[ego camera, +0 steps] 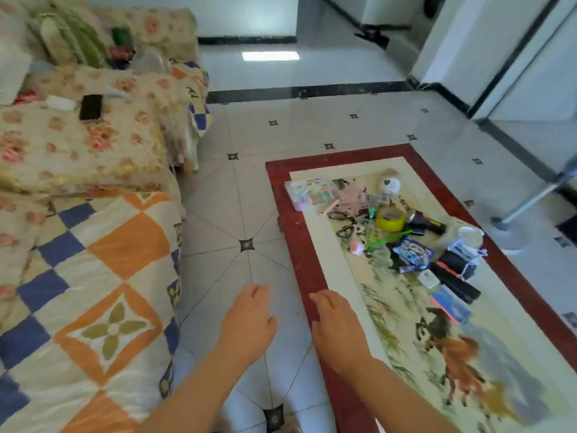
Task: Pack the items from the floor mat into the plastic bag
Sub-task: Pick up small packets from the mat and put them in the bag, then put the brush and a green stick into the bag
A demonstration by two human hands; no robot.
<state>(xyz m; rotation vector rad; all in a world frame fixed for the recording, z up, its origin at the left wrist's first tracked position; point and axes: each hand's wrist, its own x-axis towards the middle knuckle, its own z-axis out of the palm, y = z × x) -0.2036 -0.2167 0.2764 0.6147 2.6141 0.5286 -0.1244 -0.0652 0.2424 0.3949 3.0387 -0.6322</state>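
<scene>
We judge the packing not yet begun. The items [379, 234] lie in one loose heap on the far half of the floor mat [299, 245], toward its right edge. A clear case [309, 190] sits nearest the far left corner. Beside it are scissors [340, 215], a yellow tape roll [390, 218], a black torch [426, 223] and a blue packet [413, 250], with dark folded pieces [456, 276] closer to us. None sits inside anything that we can see. A pale crumpled shape [466, 237] at the mat's right edge may be the plastic bag; we cannot tell for sure. Our left hand [249, 317] hangs over the tiled floor just off the mat's left edge, and our right hand [337, 323] over that edge's red border. Each grip is slack, fingers drooping loosely, holding nothing. Everything is left to do: find and open the bag, then move the whole heap in.
</scene>
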